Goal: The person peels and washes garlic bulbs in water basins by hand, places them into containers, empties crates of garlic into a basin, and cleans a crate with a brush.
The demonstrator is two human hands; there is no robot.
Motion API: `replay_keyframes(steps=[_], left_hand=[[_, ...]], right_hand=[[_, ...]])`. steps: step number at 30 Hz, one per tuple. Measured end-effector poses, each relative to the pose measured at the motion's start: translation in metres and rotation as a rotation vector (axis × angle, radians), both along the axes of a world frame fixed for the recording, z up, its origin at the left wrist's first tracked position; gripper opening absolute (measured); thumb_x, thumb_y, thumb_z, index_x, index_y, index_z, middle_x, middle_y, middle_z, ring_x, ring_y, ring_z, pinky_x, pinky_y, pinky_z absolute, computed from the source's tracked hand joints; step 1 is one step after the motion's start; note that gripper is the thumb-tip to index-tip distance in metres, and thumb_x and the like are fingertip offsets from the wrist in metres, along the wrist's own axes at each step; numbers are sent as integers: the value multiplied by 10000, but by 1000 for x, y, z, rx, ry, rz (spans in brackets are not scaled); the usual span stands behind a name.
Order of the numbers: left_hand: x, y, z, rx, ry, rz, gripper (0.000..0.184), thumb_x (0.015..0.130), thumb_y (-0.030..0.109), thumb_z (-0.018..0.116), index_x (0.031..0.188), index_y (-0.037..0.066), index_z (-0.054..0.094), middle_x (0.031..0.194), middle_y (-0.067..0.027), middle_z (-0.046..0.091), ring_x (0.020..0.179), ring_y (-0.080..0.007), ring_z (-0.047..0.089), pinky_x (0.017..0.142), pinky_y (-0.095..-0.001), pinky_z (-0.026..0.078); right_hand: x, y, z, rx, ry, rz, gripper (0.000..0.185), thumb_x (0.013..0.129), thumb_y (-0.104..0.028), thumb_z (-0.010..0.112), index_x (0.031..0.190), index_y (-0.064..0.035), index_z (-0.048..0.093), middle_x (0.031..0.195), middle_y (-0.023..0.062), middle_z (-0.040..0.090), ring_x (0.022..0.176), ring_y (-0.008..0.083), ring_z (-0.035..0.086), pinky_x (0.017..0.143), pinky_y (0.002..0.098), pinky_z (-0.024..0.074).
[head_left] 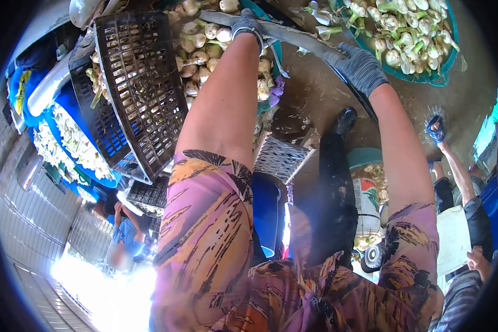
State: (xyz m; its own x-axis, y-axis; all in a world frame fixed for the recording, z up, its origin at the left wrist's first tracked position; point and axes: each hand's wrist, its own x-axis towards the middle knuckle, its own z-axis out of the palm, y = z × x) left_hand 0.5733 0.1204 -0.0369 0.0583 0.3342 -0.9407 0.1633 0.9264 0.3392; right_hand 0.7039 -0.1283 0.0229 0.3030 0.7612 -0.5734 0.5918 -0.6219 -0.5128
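Observation:
A long, curved grey strip (293,36), its material unclear, stretches across the top of the view. My left hand (245,25), in a grey glove, is closed around it over a tub of white onions (201,57). My right hand (362,69), gloved in grey too, grips the strip's right end, where a dark narrow band leads down from it. Some of my fingers are hidden by the gloves' angle. Beside my left forearm, the onions have short cut green stems.
A green tub (454,41) heaped with onions stands at upper right. A black plastic crate (141,83) leans at left, near blue containers of pale trimmings (74,141). Below are a woven seat (282,157), a blue bin (266,210) and a white bucket (366,207). Other people are at both sides.

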Motion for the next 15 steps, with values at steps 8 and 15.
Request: replay_keyframes(steps=[8, 15], left_hand=[[0, -17, 67, 609, 477, -426, 732, 872, 490, 608, 1411, 55, 370, 1395, -229, 453, 1305, -343, 435, 1067, -433, 370], [-48, 28, 3, 1418, 449, -1392, 533, 880, 386, 604, 1297, 61, 537, 1361, -247, 469, 1252, -392, 463, 1071, -431, 365]], right_hand=[[20, 21, 15, -70, 119, -247, 772, 812, -664, 600, 1316, -82, 545, 1181, 217, 622, 1113, 373, 594, 955, 414, 470], [15, 9, 3, 51, 17, -221, 671, 784, -582, 689, 1272, -131, 592, 1106, 182, 664, 1034, 318, 639, 938, 382, 480]])
